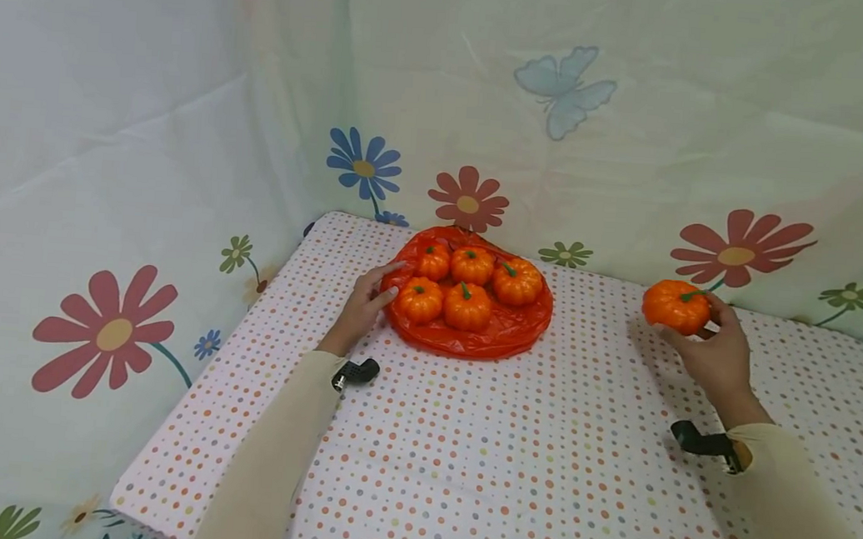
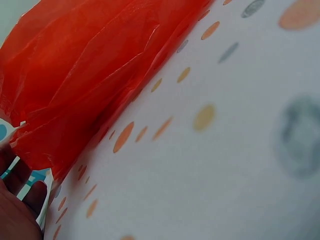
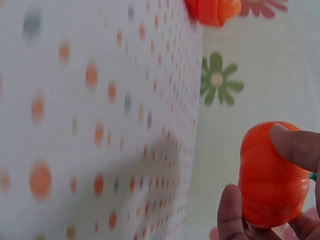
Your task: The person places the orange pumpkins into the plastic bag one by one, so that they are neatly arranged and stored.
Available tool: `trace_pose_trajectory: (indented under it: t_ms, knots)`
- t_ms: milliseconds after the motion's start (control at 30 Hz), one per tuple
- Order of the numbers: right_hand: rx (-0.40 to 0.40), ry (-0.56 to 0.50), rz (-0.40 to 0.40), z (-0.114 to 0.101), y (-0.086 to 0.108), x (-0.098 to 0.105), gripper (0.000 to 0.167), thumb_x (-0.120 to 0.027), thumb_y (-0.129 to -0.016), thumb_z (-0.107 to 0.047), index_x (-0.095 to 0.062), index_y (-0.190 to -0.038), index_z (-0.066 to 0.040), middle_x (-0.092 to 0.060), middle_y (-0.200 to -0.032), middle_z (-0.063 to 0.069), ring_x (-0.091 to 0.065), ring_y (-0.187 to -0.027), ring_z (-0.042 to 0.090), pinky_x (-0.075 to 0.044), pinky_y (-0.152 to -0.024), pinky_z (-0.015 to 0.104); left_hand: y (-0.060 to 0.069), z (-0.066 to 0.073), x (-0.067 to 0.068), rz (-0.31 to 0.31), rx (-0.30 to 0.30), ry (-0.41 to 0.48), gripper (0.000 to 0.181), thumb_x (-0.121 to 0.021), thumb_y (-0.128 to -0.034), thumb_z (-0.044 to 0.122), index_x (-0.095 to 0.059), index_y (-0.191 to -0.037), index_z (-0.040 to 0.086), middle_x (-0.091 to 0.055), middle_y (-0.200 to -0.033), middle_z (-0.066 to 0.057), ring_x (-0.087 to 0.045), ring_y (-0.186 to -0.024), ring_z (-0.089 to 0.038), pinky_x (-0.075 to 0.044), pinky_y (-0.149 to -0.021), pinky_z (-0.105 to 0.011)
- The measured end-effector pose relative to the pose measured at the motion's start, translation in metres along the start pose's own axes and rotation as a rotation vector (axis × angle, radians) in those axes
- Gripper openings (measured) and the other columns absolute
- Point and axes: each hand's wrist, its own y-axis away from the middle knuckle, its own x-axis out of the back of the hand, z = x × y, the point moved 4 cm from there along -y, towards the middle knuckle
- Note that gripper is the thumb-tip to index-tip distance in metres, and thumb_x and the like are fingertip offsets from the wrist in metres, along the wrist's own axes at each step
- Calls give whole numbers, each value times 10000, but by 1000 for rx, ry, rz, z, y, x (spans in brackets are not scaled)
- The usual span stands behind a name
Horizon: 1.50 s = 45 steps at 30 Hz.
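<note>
In the head view my right hand [image 1: 719, 352] grips a small orange toy pumpkin [image 1: 673, 306] with a green stem, off the table at the right. The right wrist view has the thumb across the pumpkin [image 3: 272, 175] and fingers curled under it. Several like pumpkins [image 1: 468, 307] sit inside an open red plastic bag [image 1: 490, 345], its rim spread round them. At the bag's left edge is my left hand [image 1: 361, 306], fingers loosely extended against the plastic. The left wrist view shows the fingers beside the bag [image 2: 95, 65]; part of that hand is cut off.
A white table [image 1: 463, 464] with coloured dots lies under everything. Behind it and on the left hang pale curtains [image 1: 430, 77] printed with flowers and a butterfly. The bag stands near the table's back edge.
</note>
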Motion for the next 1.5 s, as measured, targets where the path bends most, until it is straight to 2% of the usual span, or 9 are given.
trace_pose_trajectory:
  t_ms: [100,200,500,700,833,967,1067,1300,1500]
  knots:
    - [50,-23,-52,-48,29,-6,934,-690,-888,-418,-135,-1587,-140,-308,-1534,249,-437,-1200,412,-499,-727,211,0,0,0,1,-10,9,470,-478,-997,92,-432,-1457,6,-356,-1545,-205,-354,-1408,-373,-291,-1154,-571]
    - [98,-63,-110,-89,53,-15,925,-722,-881,-340,-164,-1575,-89,-327,-1513,286,-446,-1208,474,-547,-770,353,-1,0,-1,1,-22,16,468,-478,-992,74,-435,-1450,-10,-363,-1540,-213,-363,-1406,-375,-295,-1155,-566]
    - [184,-83,-303,-141,77,-67,937,-768,-844,-326,-212,-1564,-100,-345,-1521,242,-456,-1205,424,-520,-871,482,-3,1,-2,0,-5,-16,473,-477,-997,73,-429,-1463,14,-351,-1552,-195,-391,-1361,-357,-341,-1120,-529]
    - [136,-26,-394,-152,83,-96,944,-770,-834,-330,-213,-1568,-128,-363,-1531,187,-517,-1057,309,-476,-759,303,-8,-15,-7,6,-26,11,475,-473,-997,76,-424,-1466,18,-361,-1551,-187,-382,-1378,-362,-324,-1131,-554]
    - [189,-50,-361,-155,85,-107,908,-764,-844,-273,-236,-1564,-108,-380,-1516,199,-545,-994,292,-476,-750,282,-14,-36,-9,35,-14,-2,473,-477,-1001,122,-452,-1473,142,-368,-1558,-99,-358,-1410,-302,-292,-1154,-551]
    - [219,-59,-321,-157,88,-113,880,-750,-859,-262,-246,-1565,-108,-422,-1443,223,-565,-977,300,-479,-756,287,-15,-40,-8,46,6,-31,464,-479,-1000,162,-474,-1459,226,-378,-1551,-47,-366,-1387,-269,-309,-1134,-544]
    - [198,-51,-329,-159,90,-116,856,-734,-873,-280,-256,-1560,-103,-438,-1411,221,-570,-971,304,-486,-740,278,-16,-37,-6,42,2,-32,454,-479,-1009,196,-474,-1461,238,-374,-1556,-40,-353,-1399,-267,-298,-1141,-551]
    - [109,-78,-365,-155,92,-121,863,-728,-881,-264,-225,-1570,-136,-422,-1447,215,-583,-1029,317,-515,-694,252,-6,3,-1,-3,7,-27,464,-462,-1002,72,-440,-1463,26,-354,-1559,-186,-338,-1425,-366,-276,-1163,-560]
    - [112,-127,-408,-155,95,-122,942,-740,-876,-261,-136,-1590,-142,-362,-1513,205,-586,-945,266,-517,-684,227,-1,2,0,4,-32,-13,459,-451,-997,67,-443,-1450,-6,-376,-1547,-198,-361,-1397,-385,-288,-1146,-575]
